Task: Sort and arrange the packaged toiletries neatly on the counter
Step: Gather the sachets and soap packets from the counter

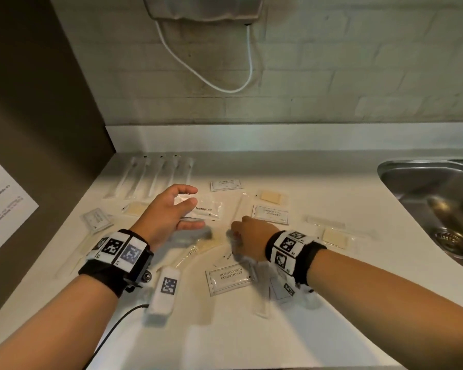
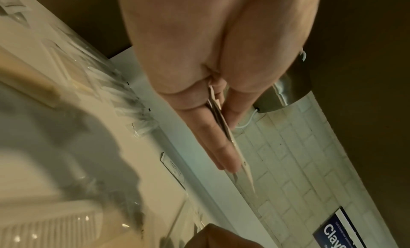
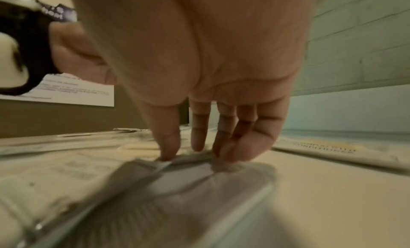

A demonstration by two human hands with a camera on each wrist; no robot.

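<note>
Packaged toiletries lie scattered on the white counter (image 1: 337, 327). My left hand (image 1: 191, 209) hovers over the middle and pinches flat toothpaste packets (image 1: 211, 209) between thumb and fingers. The left wrist view shows those toothpaste packets (image 2: 241, 165) edge-on in the left hand (image 2: 224, 129). My right hand (image 1: 235, 236) reaches down beside it. Its thumb and fingertips pinch a crinkled clear packet (image 3: 195, 178) that lies on the counter, as the right hand (image 3: 195, 155) shows close up. What that packet holds is blurred.
Wrapped toothbrushes (image 1: 155, 174) stand in a row at the back left. Shampoo sachets (image 1: 226, 185) (image 1: 270, 214) (image 1: 229, 276), soap bars (image 1: 270, 196) (image 1: 334, 237) and a comb packet (image 1: 198, 249) lie about. A steel sink (image 1: 439, 204) is at the right, a brown wall at the left.
</note>
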